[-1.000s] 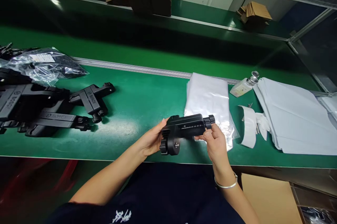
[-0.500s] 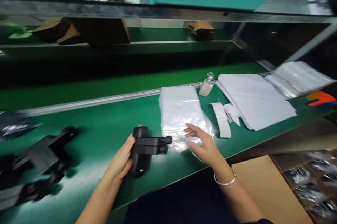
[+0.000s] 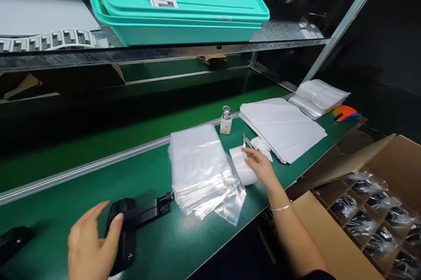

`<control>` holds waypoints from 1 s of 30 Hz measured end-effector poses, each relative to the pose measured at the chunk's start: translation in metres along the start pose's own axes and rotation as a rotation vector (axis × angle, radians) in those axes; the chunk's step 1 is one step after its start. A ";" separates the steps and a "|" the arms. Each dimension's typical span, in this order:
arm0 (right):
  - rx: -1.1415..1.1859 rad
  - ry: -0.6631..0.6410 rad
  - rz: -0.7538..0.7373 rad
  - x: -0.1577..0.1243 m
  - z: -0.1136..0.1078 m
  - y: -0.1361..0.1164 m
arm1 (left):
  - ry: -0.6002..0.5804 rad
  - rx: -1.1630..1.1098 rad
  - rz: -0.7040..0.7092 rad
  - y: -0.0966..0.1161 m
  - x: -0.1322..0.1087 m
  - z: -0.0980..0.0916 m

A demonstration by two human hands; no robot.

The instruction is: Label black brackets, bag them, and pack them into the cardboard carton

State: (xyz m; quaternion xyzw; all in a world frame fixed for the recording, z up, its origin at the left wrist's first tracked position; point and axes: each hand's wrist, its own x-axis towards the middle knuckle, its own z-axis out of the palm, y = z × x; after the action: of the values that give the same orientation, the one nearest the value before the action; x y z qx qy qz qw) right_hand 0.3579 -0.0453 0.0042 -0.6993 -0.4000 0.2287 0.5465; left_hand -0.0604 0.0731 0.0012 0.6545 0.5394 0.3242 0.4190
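My left hand (image 3: 94,240) is open, fingers and thumb spread around the near end of a black plastic device with a jointed arm (image 3: 126,232). The device lies on the green bench, and my thumb overlaps its edge. Loosely stretched fingers of my right hand (image 3: 261,166) reach over a curved white paper strip (image 3: 241,166), at the handle end of metal tweezers (image 3: 244,140). Whether they touch the tweezers is hard to make out. Between the hands is a stack of clear plastic bags (image 3: 200,166); the device's arm tip reaches its edge.
A small bottle (image 3: 226,122) stands behind the bags. White sheets (image 3: 283,126) and more bags (image 3: 319,96) lie further right. Teal bins (image 3: 184,30) sit on the shelf above. A divided carton (image 3: 332,223) holds bagged black items at lower right. Another black part (image 3: 15,240) lies left.
The view has swung right. My left hand has loosened from around the black device, which now lies on the bench. My right hand has moved from above the bags to the strip and tweezers.
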 end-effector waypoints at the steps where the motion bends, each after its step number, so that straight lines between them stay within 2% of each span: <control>1: 0.040 -0.034 -0.061 -0.011 0.006 -0.006 | 0.138 0.105 0.019 0.021 -0.005 0.013; 2: 0.075 -0.074 -0.134 -0.023 0.012 -0.012 | 0.086 0.106 0.046 0.041 -0.009 0.028; 4: 0.122 -0.180 -0.283 -0.045 0.022 -0.022 | -0.298 -0.074 -0.010 0.077 -0.015 0.063; 5: 0.128 -0.244 -0.339 -0.055 0.027 -0.026 | -0.447 -0.231 -0.068 0.090 -0.015 0.080; 6: 0.129 -0.314 -0.378 -0.064 0.030 -0.028 | -0.484 -0.400 -0.121 0.100 -0.015 0.095; 8: 0.116 -0.446 -0.400 -0.077 0.034 -0.029 | -0.451 -0.617 -0.222 0.111 -0.013 0.116; 10: 0.117 -0.496 -0.351 -0.083 0.034 -0.026 | -0.396 -0.689 -0.283 0.114 -0.012 0.129; 12: 0.184 -0.414 -0.250 -0.084 0.032 -0.023 | -0.400 -0.644 -0.273 0.114 -0.015 0.136; 15: 0.278 -0.286 -0.059 -0.081 0.031 -0.027 | -0.479 -0.516 -0.163 0.113 -0.020 0.144; 18: 0.270 -0.328 0.101 -0.076 0.036 -0.036 | -0.530 -0.458 -0.087 0.111 -0.024 0.151; 20: 0.286 -0.352 0.149 -0.074 0.040 -0.040 | -0.513 -0.485 -0.090 0.109 -0.025 0.153; 23: 0.364 -0.433 0.158 -0.076 0.044 -0.040 | -0.525 -0.618 -0.195 0.108 -0.026 0.154; 27: 0.589 -0.603 0.236 -0.079 0.048 -0.036 | -0.735 -0.836 -0.445 0.109 -0.029 0.154; 30: 0.658 -0.638 0.266 -0.080 0.049 -0.036 | -0.780 -0.861 -0.470 0.110 -0.031 0.154</control>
State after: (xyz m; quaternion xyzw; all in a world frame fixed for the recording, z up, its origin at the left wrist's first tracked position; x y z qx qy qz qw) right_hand 0.2637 -0.0792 0.0146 -0.4290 -0.3612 0.6145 0.5549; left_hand 0.1158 0.0052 0.0339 0.3612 0.2971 0.1489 0.8713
